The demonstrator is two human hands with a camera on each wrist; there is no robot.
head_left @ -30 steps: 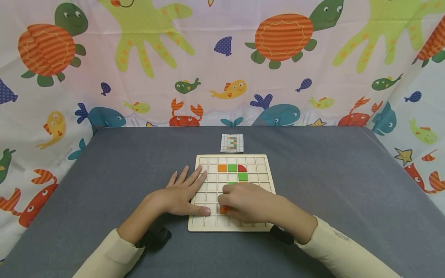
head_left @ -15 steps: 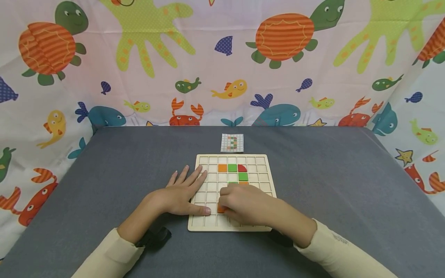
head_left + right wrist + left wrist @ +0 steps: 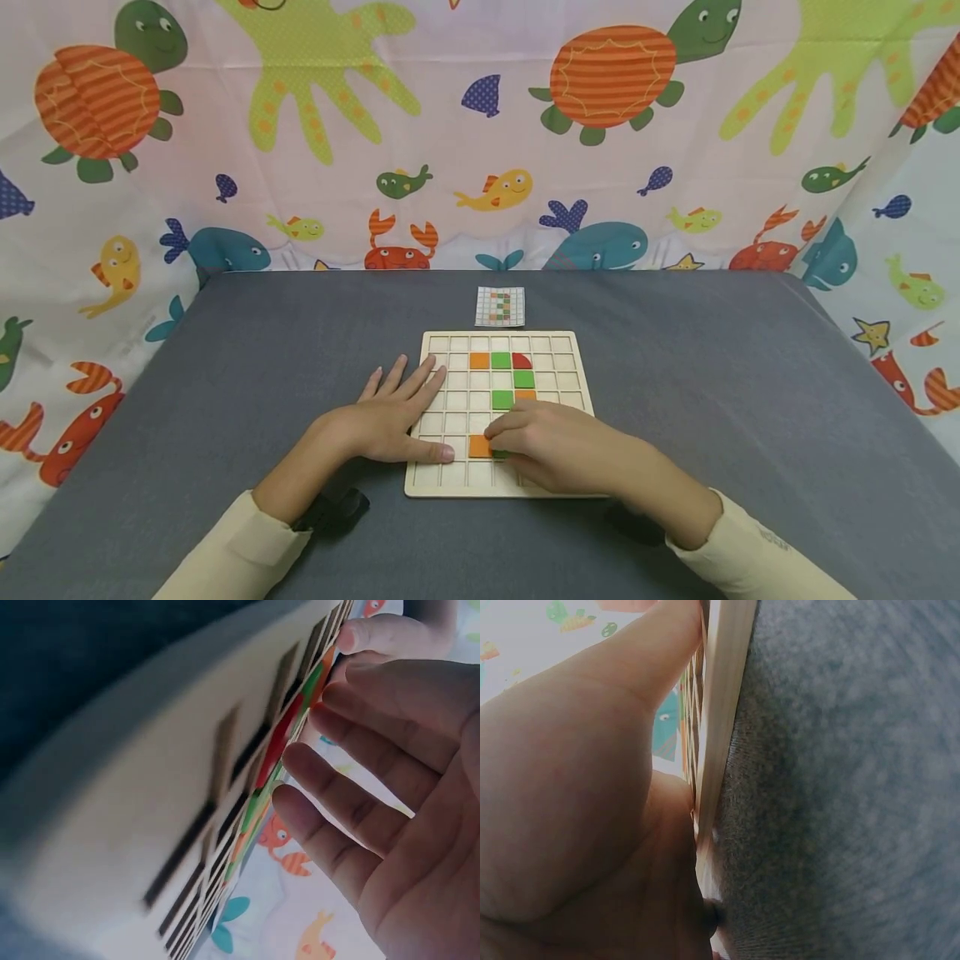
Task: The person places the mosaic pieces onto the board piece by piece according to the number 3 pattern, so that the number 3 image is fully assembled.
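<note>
A wooden grid board (image 3: 438,483) lies on the table under both hands. My left hand (image 3: 390,425) rests across its left edge, fingers spread, the thumb on the lower left squares. Over the lower middle is my right hand (image 3: 558,446); its fingertips are at a green tile (image 3: 499,454), partly covered, beside an orange tile (image 3: 479,447). In the right wrist view that hand's fingers are loosely extended with nothing gripped, close to a red tile (image 3: 277,746). Farther up sit an orange tile (image 3: 479,361), green tiles (image 3: 501,361) and a rounded red tile (image 3: 522,361).
Beyond the board lies a small card (image 3: 500,307) printed with a coloured grid pattern. The grey cloth table (image 3: 322,333) reaches back to a hanging curtain (image 3: 450,125) with sea animals.
My right hand has shifted right and slightly toward me, off the lower orange tile, which now shows whole in its square. More of the middle green tile shows too. The left hand stays in place.
</note>
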